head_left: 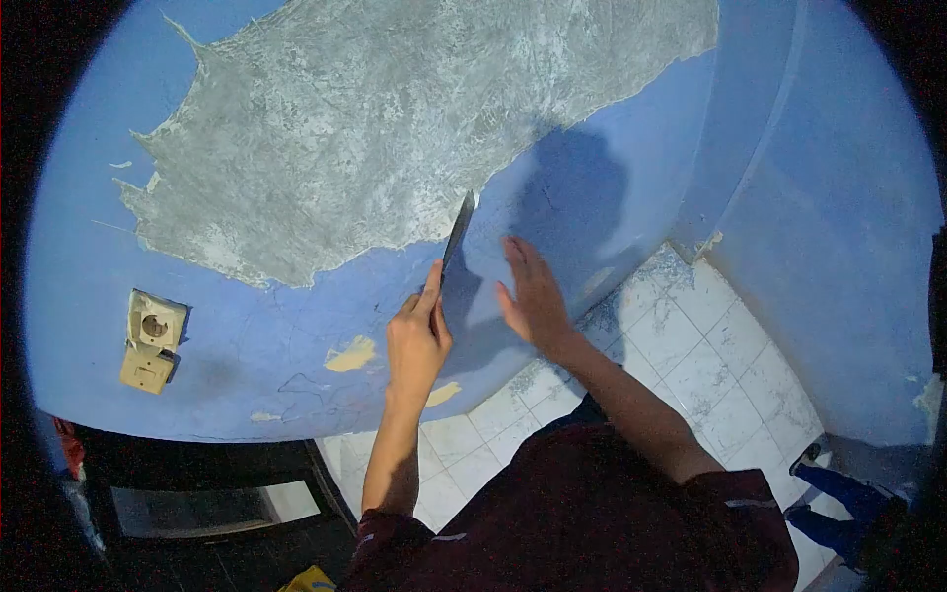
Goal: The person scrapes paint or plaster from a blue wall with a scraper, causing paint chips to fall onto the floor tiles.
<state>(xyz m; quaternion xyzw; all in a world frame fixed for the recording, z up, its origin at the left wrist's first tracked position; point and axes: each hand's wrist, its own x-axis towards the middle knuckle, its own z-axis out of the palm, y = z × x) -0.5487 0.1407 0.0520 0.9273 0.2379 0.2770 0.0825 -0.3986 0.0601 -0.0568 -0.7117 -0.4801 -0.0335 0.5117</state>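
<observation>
My left hand (417, 335) is closed around the handle of a knife (459, 232), index finger stretched along it. The narrow metal blade points up, its tip right at the lower edge of a bare grey patch (326, 128) where the paint is off the wall. Blue paint (552, 187) surrounds that patch, with a ragged, pale border. To the right of the blade, my right hand (536, 301) is held close to the painted wall, its fingers apart and nothing in them. Shadows of my head and hands fall on the blue paint.
A loose, yellowed wall socket (153, 331) sits at the left. Below it stands a dark piece of furniture with a glossy panel (217, 508). White marbled tiles (691, 355) cover the floor. Another person's legs (838, 508) show at the lower right.
</observation>
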